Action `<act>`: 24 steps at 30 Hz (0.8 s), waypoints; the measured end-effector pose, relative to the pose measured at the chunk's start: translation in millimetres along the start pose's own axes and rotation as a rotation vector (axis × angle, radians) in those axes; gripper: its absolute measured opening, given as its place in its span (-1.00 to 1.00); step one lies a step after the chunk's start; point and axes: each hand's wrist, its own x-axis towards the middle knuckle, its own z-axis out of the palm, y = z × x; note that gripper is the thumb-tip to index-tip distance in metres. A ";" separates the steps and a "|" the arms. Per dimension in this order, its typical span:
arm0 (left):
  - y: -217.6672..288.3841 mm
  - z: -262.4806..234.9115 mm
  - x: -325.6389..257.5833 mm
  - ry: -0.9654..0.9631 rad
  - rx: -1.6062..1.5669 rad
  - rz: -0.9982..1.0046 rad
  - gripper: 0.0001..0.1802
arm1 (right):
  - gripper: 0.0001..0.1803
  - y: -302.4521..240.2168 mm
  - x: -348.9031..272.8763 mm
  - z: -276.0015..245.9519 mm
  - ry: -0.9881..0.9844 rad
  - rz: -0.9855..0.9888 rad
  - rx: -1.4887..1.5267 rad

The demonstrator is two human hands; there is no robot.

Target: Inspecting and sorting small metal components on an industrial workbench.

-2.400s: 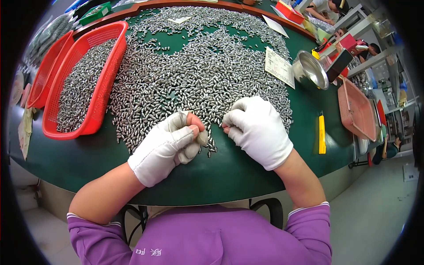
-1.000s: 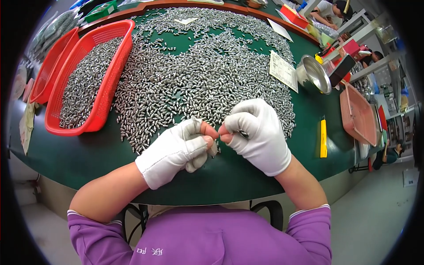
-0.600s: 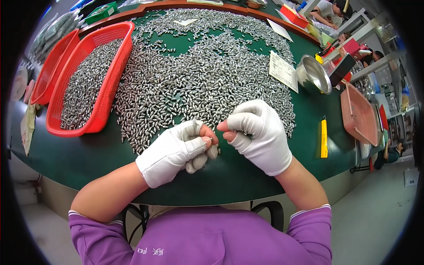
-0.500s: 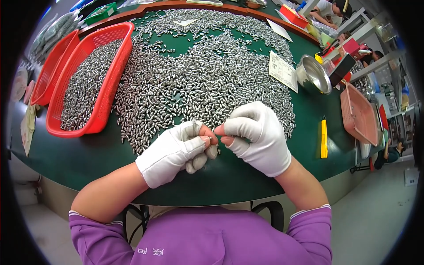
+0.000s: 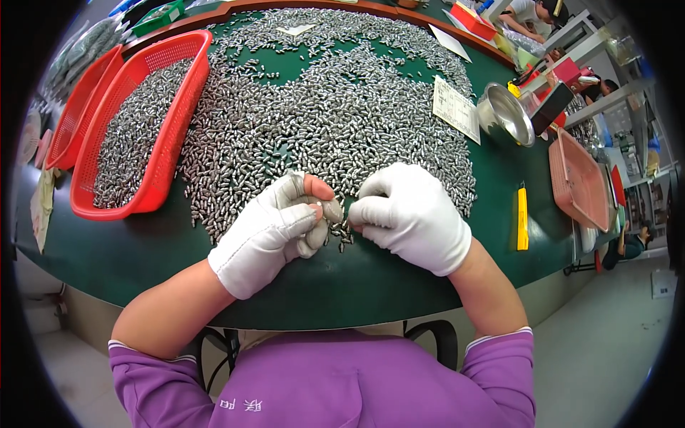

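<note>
Mid-frame, the white-gloved left hand [image 5: 275,232] and white-gloved right hand [image 5: 417,221] curl, holds indiscernible, at the small silver metal pieces' [image 5: 285,128] lower fringe; dark-green tabletop [image 5: 349,296] shows below.

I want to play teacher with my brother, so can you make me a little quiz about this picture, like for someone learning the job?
1. Multiple choice: What colour is the long basket that holds lots of small silver pieces?
A blue
B red
C green

2. True or false: The yellow tool lies to the right of the worker's right hand.

3. Fill in the gap: The left hand and the right hand both wear ____ gloves.

Key: 1 B; 2 true; 3 white.
</note>
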 end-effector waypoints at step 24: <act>2.9 8.9 -2.6 0.001 0.294 -0.131 -0.80 | -0.75 -6.1 1.0 -1.3 0.221 -0.028 0.098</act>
